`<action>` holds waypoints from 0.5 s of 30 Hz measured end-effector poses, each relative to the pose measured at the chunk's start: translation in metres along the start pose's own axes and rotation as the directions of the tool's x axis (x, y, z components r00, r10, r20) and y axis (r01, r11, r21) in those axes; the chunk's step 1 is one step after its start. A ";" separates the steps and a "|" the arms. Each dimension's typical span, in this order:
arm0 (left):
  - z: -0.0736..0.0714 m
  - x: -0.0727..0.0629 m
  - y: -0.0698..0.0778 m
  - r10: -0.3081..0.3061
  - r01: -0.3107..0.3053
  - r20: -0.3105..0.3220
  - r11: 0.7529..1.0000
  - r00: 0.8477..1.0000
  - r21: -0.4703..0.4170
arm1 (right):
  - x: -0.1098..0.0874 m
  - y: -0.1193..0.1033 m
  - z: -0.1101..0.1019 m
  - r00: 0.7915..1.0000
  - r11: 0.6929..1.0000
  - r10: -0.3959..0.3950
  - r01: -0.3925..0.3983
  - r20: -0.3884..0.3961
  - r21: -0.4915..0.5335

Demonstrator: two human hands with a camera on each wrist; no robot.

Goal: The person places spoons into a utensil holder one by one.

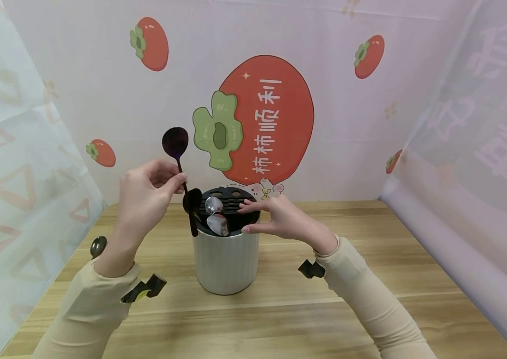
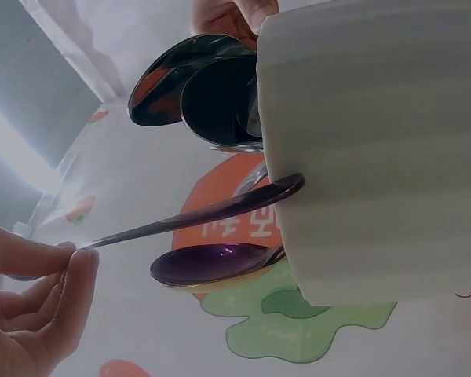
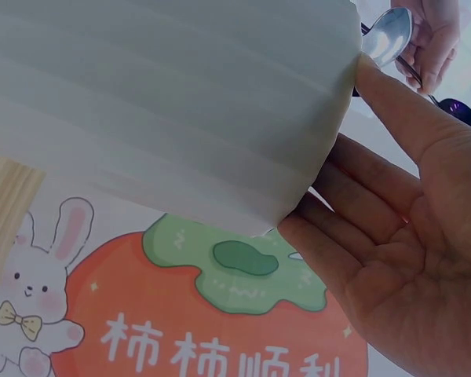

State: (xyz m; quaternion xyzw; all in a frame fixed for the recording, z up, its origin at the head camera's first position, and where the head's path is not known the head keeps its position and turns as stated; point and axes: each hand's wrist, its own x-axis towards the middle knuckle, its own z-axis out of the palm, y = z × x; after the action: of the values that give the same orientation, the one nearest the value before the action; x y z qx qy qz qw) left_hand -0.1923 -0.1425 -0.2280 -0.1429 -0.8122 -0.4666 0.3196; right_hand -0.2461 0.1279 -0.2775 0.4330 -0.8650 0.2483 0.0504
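Observation:
My left hand [image 1: 147, 192] pinches a dark purple, long-handled spoon [image 1: 175, 142] between thumb and fingertips. The round bowl points up, and the lower handle end [image 2: 286, 187] overlaps the rim of a white ribbed utensil holder [image 1: 226, 264] with a black slotted lid [image 1: 222, 197]. Two silver spoons [image 1: 218, 224] and a dark spoon [image 1: 193, 198] stand in the holder, bowls up. On the holder's right side, my right hand [image 1: 286, 219] touches the rim with spread fingers. Its thumb [image 3: 388, 98] lies at the rim's edge, the other fingertips farther round it.
The holder stands on a wood-grain table [image 1: 280, 319]. Behind it hangs a pale cloth backdrop [image 1: 338, 124] printed with red persimmons and a rabbit. Pale cloth side panels [image 1: 468, 199] flank the table. Small black devices [image 1: 311, 269] are on both wrists.

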 end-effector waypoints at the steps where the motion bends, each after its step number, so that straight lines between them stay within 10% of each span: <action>1: 0.000 0.000 0.000 0.004 -0.004 -0.010 1.000 1.000 -0.012 | 0.000 0.000 0.000 1.000 1.000 -0.002 0.002 -0.002 0.000; 15: 0.003 0.002 0.002 0.061 -0.074 -0.111 0.990 0.992 -0.121 | -0.001 0.000 0.000 1.000 1.000 0.003 -0.003 0.001 0.002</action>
State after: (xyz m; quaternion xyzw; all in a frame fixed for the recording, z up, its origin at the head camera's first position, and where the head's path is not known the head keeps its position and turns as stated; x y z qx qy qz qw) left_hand -0.1937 -0.1390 -0.2269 -0.1649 -0.7578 -0.5124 0.3686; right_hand -0.2454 0.1280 -0.2776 0.4319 -0.8654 0.2490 0.0494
